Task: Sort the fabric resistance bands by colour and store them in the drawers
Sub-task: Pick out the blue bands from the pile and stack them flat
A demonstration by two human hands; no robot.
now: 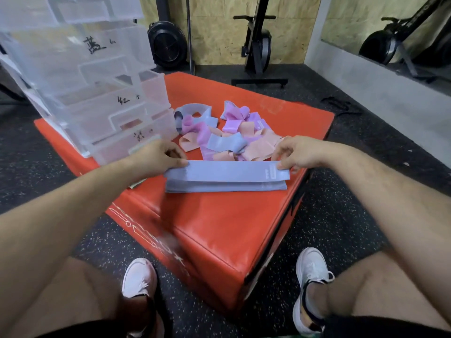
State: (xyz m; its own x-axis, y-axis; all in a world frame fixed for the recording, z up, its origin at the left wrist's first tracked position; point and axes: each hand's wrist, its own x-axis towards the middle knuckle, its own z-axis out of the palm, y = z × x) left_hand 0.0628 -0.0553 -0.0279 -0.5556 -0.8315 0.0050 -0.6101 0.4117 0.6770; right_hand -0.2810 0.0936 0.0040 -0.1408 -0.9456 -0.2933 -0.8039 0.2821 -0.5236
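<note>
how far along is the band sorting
Early. Done: a few blue bands lie flat in a stack on the red box. In hand: the left hand and right hand pinch the ends of another blue band just above it. Left: the mixed pile of pink, purple, peach and blue bands, and storing the stacks in the drawers.

Flat blue-grey fabric resistance band (227, 170) pinched at both ends, pulled straight right over a stack of matching bands (225, 187). Jumbled pink, peach and blue bands (234, 137) just beyond the grip, clear plastic drawers (97, 93) beyond-left.
</note>
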